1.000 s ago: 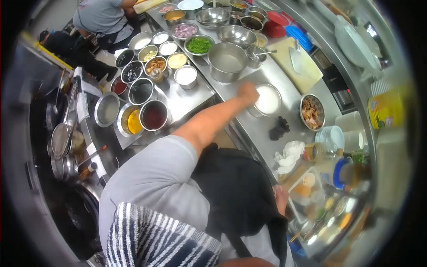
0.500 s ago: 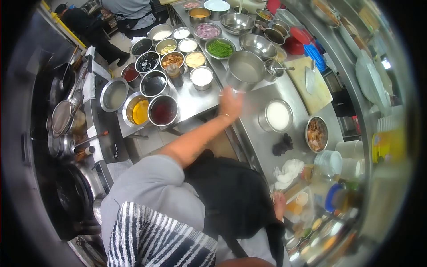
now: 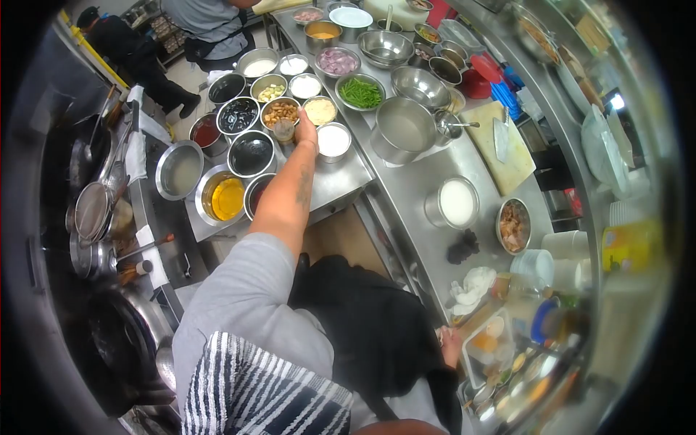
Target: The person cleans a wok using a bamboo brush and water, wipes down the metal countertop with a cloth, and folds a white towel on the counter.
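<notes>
My left hand [image 3: 307, 133] reaches over the left counter, its fingers curled at the side of a small clear jar [image 3: 284, 133] with brown contents. Around it stand a pot of browned chunks [image 3: 280, 112], a bowl of pale yellow minced food [image 3: 320, 110], a pot of white contents [image 3: 333, 141] and a pot of black liquid [image 3: 251, 154]. My forearm partly covers a pot of dark red liquid [image 3: 251, 199]. Low on the right, my right hand [image 3: 449, 346] is at the edge of the right counter, beside a clear tray [image 3: 475, 359]; its fingers are partly hidden.
On the right counter are a large steel pot [image 3: 402, 138], a pot of white liquid [image 3: 455, 203], a cutting board [image 3: 518, 163] with a cleaver [image 3: 501, 138], and a bowl of brown pieces [image 3: 514, 226]. Two people [image 3: 206, 29] stand at the back left. Woks line the left side.
My left hand has moved left from beside the large steel pot to the small jar among the pots. My right hand has stayed near the counter edge.
</notes>
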`<state>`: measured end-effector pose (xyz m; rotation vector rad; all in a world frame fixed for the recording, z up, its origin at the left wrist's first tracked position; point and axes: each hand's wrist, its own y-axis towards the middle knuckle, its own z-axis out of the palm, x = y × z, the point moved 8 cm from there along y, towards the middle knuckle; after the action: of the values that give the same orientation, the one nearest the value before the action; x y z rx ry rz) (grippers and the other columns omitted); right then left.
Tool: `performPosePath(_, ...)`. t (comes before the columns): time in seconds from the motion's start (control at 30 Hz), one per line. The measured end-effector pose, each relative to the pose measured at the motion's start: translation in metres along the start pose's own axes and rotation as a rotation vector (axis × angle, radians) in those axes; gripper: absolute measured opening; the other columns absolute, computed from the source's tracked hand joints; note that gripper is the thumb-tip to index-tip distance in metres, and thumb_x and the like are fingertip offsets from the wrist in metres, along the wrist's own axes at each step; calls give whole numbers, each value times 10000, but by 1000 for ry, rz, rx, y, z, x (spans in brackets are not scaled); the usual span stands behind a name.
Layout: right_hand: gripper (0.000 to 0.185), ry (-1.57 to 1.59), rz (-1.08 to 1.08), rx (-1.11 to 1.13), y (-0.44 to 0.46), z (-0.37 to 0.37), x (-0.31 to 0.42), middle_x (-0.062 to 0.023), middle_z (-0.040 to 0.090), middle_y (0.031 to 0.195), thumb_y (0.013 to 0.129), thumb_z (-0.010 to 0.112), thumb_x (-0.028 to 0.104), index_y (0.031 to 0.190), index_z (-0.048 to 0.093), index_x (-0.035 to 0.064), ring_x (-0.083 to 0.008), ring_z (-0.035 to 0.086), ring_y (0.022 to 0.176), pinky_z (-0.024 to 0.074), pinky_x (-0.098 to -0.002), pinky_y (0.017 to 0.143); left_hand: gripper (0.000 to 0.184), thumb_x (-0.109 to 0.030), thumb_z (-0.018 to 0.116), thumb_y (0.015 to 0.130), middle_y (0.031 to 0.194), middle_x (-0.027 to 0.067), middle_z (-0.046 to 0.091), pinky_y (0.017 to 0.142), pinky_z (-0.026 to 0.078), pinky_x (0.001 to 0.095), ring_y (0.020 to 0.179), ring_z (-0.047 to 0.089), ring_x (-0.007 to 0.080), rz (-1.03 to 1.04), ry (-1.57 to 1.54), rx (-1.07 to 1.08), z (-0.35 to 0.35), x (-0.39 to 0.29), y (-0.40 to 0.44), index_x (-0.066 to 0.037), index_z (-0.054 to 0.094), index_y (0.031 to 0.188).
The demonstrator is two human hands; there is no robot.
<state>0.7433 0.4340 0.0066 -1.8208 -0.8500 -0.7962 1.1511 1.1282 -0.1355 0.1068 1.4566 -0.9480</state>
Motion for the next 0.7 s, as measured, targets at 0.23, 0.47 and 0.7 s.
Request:
performPosePath(0.23,153,69,70,0,-20,3,-22,4,658,808,1012,661,181,909,642,69,-104,612,698,511,-291,658,939,-751,365,1014,1643,134,402,1242,223,379,1522,351,325,67,-124,55,14,-20,-14,-42,314,1627)
performPosePath(0.47,161,30,59,0,-29,8,-21,14,643,798,1006,669,198,913,652,67,-86,591,703,492,-284,650,937,-730,355,1023,1612,202,429,1208,300,401,1481,413,294,-36,142,57,7,-17,-42,28,397,1573)
performPosePath(0.7,173,11,47,4,-19,14,-15,12,650,833,1006,672,208,929,655,54,-76,571,726,479,-277,677,928,-760,381,1001,1471,183,577,1097,418,438,1372,547,265,-73,-123,91,8,5,-90,-21,414,1562)
